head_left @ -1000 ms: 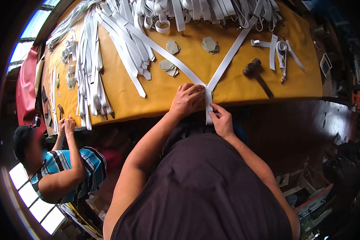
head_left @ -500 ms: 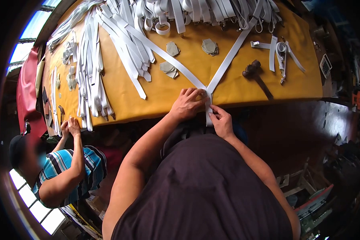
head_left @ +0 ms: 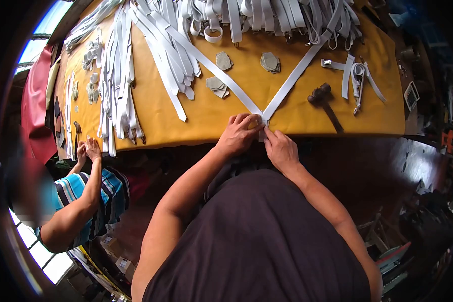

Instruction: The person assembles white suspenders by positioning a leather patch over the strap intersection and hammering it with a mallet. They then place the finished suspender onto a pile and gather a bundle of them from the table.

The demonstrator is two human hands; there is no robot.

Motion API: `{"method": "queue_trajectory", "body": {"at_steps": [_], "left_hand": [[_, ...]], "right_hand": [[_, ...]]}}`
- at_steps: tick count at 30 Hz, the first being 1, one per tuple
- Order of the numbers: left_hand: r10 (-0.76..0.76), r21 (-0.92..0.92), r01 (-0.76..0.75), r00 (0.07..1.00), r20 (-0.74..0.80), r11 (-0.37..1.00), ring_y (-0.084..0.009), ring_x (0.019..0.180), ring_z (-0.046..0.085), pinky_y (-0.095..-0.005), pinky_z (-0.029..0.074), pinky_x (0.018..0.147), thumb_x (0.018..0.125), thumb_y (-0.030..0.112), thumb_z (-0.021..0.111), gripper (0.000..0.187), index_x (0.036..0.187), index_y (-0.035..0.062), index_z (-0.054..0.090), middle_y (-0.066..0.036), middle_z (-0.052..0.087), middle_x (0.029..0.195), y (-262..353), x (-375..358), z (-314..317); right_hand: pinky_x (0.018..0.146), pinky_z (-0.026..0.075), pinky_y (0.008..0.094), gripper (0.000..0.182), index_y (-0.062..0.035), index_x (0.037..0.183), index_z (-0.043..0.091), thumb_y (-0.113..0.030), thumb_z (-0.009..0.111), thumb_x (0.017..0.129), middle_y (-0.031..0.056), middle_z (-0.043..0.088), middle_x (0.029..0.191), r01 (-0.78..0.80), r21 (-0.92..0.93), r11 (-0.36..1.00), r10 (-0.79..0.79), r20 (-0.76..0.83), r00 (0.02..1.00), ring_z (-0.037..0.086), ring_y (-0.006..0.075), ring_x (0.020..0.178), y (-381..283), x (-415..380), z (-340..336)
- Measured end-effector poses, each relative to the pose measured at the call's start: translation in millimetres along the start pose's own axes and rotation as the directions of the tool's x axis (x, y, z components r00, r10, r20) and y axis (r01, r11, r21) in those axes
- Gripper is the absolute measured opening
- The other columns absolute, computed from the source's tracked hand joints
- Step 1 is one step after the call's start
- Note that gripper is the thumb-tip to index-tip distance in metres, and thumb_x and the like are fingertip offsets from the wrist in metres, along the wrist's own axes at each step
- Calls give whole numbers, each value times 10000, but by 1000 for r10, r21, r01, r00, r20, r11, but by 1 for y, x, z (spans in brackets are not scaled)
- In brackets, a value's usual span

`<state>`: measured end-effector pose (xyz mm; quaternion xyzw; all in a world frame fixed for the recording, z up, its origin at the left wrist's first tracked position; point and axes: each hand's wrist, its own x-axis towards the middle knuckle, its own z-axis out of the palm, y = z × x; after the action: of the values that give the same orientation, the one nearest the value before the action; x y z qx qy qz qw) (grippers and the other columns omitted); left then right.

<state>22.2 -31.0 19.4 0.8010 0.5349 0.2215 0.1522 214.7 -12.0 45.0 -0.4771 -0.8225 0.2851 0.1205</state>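
Two long white straps (head_left: 221,75) meet in a V at the near edge of the yellow-covered table (head_left: 201,126). My left hand (head_left: 239,133) pinches the straps where they join, its fingers curled over the junction. Just right of it, my right hand (head_left: 282,149) has thumb and forefinger closed on the short white strap end below the junction. The fingertips of both hands are nearly touching and hide most of that end. Right of the V lies a dark hammer (head_left: 327,103). Stacks of grey-beige patches (head_left: 270,62) lie between and beside the straps.
Bundles of white straps (head_left: 118,80) cover the table's left side and far edge. At the right are a strap with metal clips (head_left: 358,75) and a calculator (head_left: 411,95). A co-worker in a striped shirt (head_left: 80,194) has both hands at the table's left corner.
My right hand has moved up along the strap end, closer to the junction and my left hand. The view has shifted slightly. The co-worker leans a little further left.
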Motion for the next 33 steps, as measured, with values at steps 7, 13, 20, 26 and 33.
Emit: {"method": "queue_trajectory", "body": {"at_steps": [7, 13, 20, 26, 33], "left_hand": [[-82, 46, 83, 996, -23, 996, -296, 1193, 486, -432, 373, 982, 745, 136, 650, 438, 1182, 162, 654, -75, 519, 1309, 14, -4, 4], [-118, 128, 128, 990, -81, 984, -307, 1245, 450, -436, 354, 1008, 723, 121, 626, 477, 1200, 124, 624, -112, 493, 1323, 29, -5, 10], [-157, 138, 166, 985, -76, 976, -322, 1262, 434, -444, 342, 1026, 742, 115, 616, 476, 1219, 113, 613, -122, 484, 1336, 34, -6, 9], [-165, 140, 177, 982, -95, 974, -332, 1276, 417, -455, 326, 1052, 776, 115, 609, 476, 1252, 117, 595, -144, 450, 1387, 33, -11, 16], [-236, -42, 234, 930, -280, 971, -367, 1219, 452, -470, 354, 1022, 752, 66, 669, 480, 1225, 90, 594, -190, 490, 1303, 35, -29, 19]], "right_hand": [[708, 523, 419, 337, -35, 1183, 631, -130, 627, 860, 165, 603, 915, 43, 32, 999, -44, 41, 998, 640, 336, 771, 7, 7, -7], [786, 502, 422, 321, -44, 1176, 642, -84, 599, 860, 152, 590, 939, -32, 244, 969, 38, -17, 999, 614, 334, 862, 34, 14, -26], [817, 484, 406, 387, -117, 1198, 651, -65, 610, 817, 94, 538, 945, 252, -89, 964, -246, 69, 967, 544, 286, 932, 27, 33, -18], [771, 477, 418, 382, -115, 1198, 639, -91, 607, 818, 89, 539, 965, 249, -238, 939, -226, 119, 967, 545, 281, 947, 23, 32, -15], [773, 477, 416, 347, -106, 1153, 660, -83, 608, 810, 82, 552, 934, 238, -253, 938, -220, 95, 971, 551, 277, 915, 18, 35, -12]]}}
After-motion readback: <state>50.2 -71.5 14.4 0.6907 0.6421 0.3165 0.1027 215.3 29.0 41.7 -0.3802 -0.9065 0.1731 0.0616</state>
